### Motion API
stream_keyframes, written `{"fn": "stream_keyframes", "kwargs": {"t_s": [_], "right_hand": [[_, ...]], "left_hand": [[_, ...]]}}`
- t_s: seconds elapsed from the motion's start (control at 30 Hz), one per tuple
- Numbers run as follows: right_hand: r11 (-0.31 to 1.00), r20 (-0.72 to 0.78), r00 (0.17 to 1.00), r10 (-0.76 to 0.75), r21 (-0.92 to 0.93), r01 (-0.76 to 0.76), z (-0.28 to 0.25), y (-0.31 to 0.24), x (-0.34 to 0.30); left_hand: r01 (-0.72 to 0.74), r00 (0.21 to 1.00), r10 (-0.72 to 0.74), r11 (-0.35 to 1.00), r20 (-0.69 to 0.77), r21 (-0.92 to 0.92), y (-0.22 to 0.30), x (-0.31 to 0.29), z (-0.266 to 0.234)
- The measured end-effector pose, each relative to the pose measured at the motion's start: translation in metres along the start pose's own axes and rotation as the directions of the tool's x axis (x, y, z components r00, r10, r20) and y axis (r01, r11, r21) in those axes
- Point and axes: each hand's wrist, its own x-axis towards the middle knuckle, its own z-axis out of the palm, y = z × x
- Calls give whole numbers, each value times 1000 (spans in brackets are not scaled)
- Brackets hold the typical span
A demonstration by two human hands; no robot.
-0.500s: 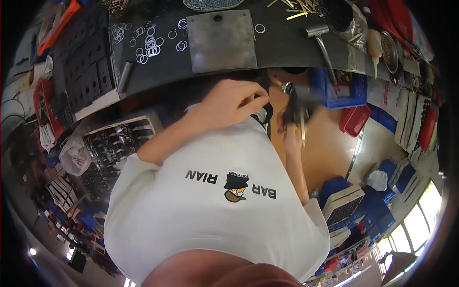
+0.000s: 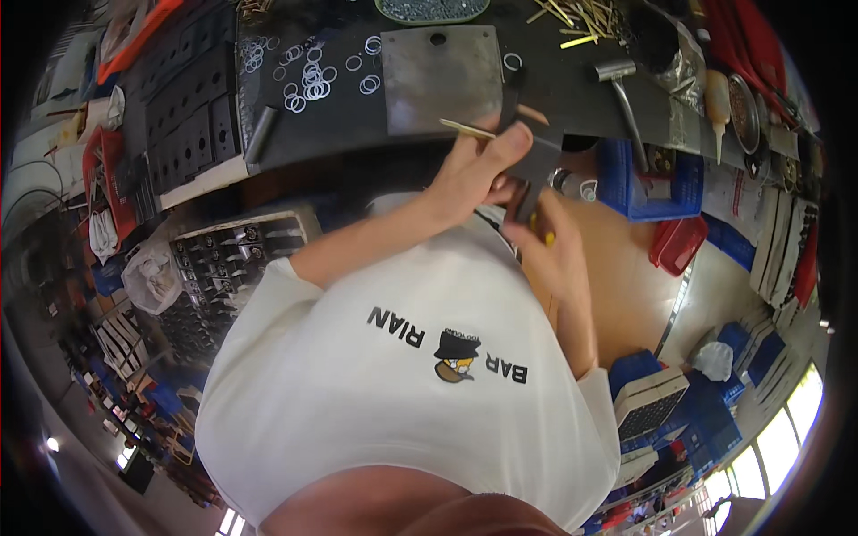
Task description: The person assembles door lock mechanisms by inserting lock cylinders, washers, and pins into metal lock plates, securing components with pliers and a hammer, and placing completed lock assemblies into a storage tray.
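In front of my shirt, both hands are on a dark flat piece (image 2: 540, 163) that stands tilted near the table edge. My left hand (image 2: 474, 174) is closed on its left side, thumb up. A thin brass-coloured strip (image 2: 463, 129) sticks out by its fingers; how it is held is hidden. My right hand (image 2: 552, 243) is closed round the lower end, with a bit of yellow (image 2: 549, 238) showing at its fingers. A copper-coloured tip (image 2: 534, 114) shows beyond the dark piece. Behind the hands, a grey metal plate (image 2: 438, 80) lies on the black table.
Several pale rings (image 2: 313, 85) lie left of the plate. A hammer (image 2: 623, 98) and a blue crate (image 2: 617, 207) are at right, with a red tray (image 2: 676, 246) beside. Brass strips (image 2: 581, 18) and a green-rimmed tray (image 2: 433, 18) are at the back. A metal cylinder (image 2: 261, 134) lies at left.
My right hand has brought the dark piece up and left, turning it. My left hand has moved right and closed on it. The view has shifted slightly.
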Motion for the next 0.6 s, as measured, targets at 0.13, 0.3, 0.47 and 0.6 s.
{"fn": "stream_keyframes", "kwargs": {"t_s": [0.13, 0.3, 0.47, 0.6], "right_hand": [[541, -107, 897, -429, -826, 160, -12, -61, 27], [802, 292, 946, -142, -526, 283, -23, -65, 21], [979, -70, 996, -53, -200, 38, 51, -60, 28], [989, -86, 986, 142, -36, -146, 63, -64, 26]], "left_hand": [[53, 998, -56, 982, -12, -181, 20, 0, 7], [-8, 992, 1, 999, -128, -53, 45, 1, 1], [-284, 955, 295, 925, -6, 251, 49, -11, -26], [-384, 923, 327, 722, 204, 576, 59, -11, -61]]}}
